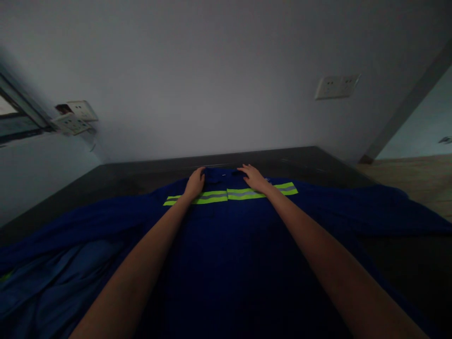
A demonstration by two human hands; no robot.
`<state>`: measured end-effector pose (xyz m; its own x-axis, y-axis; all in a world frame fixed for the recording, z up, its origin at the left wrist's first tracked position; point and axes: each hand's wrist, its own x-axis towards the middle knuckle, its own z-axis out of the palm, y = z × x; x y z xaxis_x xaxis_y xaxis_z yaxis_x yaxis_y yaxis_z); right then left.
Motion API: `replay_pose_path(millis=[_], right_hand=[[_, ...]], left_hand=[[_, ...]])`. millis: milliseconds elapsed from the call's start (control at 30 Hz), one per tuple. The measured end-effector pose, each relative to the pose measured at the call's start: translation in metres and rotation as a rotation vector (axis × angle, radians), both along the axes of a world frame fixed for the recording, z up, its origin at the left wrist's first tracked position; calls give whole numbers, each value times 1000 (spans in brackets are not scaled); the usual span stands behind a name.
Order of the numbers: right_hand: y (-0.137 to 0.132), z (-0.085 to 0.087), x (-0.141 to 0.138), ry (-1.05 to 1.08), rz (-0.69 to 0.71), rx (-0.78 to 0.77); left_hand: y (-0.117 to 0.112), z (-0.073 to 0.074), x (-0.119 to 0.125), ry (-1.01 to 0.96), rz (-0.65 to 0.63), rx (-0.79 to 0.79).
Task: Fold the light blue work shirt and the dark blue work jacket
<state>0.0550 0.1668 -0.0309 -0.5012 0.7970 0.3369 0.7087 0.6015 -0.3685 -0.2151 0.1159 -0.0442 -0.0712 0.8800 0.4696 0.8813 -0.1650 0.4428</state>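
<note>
A dark blue work jacket (226, 235) lies spread out, front side up, with its collar at the far end and both sleeves stretched outward. Yellow-green reflective strips (247, 194) with a grey middle band cross its chest. My left hand (195, 183) rests at the left side of the collar, thumb a little apart from the fingers. On the collar's right side lies my right hand (253, 179), its fingers stretched out and spread over the cloth. Both forearms reach across the jacket. Its lower part is very dark and partly hidden by my arms.
Under the jacket is a dark tabletop (282, 156) against a pale wall (212, 84). Crumpled blue-grey cloth (70, 278) lies at lower left. Wall sockets (337, 87) are on the right, and a socket with a plugged-in adapter (72, 123) on the left. Wooden-looking floor (416, 181) shows at right.
</note>
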Motion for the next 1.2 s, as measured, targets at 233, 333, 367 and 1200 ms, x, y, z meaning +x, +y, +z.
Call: replay_pose_path(millis=[233, 333, 367, 1200], right_hand=[[-17, 13, -6, -63, -84, 171], [-24, 11, -11, -92, -184, 181], [-26, 10, -13, -90, -208, 183], [-31, -4, -15, -193, -115, 273]], left_hand=[[-18, 17, -4, 405, -112, 23], [-20, 19, 9, 482, -98, -10], [-18, 19, 14, 499, -88, -11], [-23, 17, 30, 426, -81, 5]])
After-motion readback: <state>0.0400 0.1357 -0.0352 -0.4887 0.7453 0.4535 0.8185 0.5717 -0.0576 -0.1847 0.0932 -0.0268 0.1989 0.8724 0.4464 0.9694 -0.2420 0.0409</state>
